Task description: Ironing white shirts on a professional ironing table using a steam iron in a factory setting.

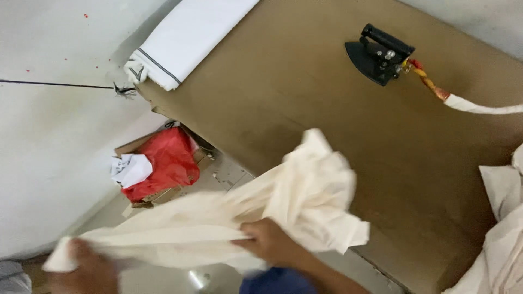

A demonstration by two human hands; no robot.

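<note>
On the brown table (305, 109) by a white wall (49, 141) sits a black iron (378, 54).

This looks like a small ironing or laundry-pressing workroom rather than a home. A wide pressing table (305, 103) padded with brown cloth fills most of the view, and a heavy black flat iron (378, 53) with a cloth-wrapped cord (463, 100) rests on it near a folded white cloth with a dark border stripe (185, 38). Plain whitewashed walls (49, 136), a bare floor, more cream fabric heaped at the table's edge (504, 218) and a cardboard box holding a red bag (166, 160) suit such a shop.
</note>
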